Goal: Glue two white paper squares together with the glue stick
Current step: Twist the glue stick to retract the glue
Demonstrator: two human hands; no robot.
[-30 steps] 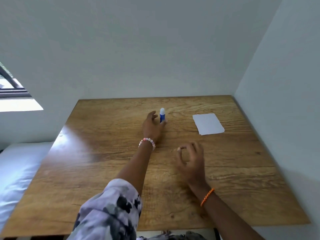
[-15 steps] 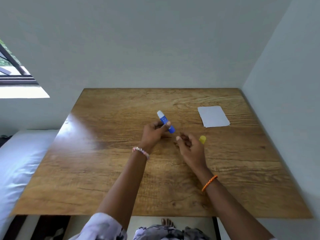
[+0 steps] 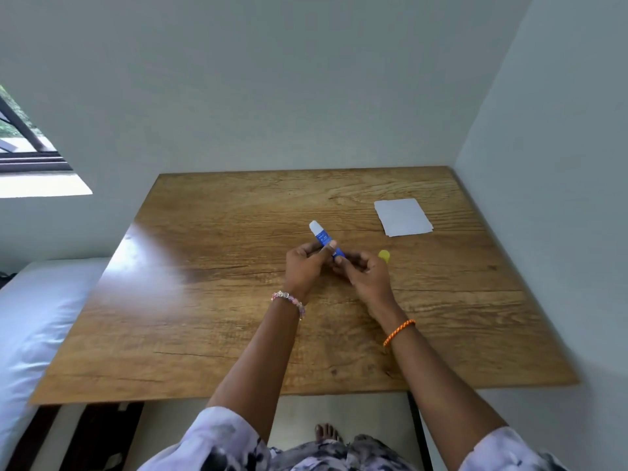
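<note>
A blue glue stick [image 3: 322, 236] with a white end tilts up and to the left above the middle of the wooden table [image 3: 221, 321]. My left hand [image 3: 306, 270] grips its blue body between thumb and fingers. My right hand [image 3: 365, 273] pinches the stick's lower end. White paper squares [image 3: 402, 216] lie stacked flat at the table's far right, apart from both hands. A small yellow cap-like piece [image 3: 384, 255] rests on the table just right of my right hand.
Walls close the table in at the back and on the right. A white bed [image 3: 30, 321] runs along the left side, with a window [image 3: 23, 141] above it. My bare foot [image 3: 326, 433] shows below the front edge.
My left hand took the standing glue stick, lifted it and tilted it. My right hand came up from the table and closed on its lower end. A yellow piece now lies on the table.
</note>
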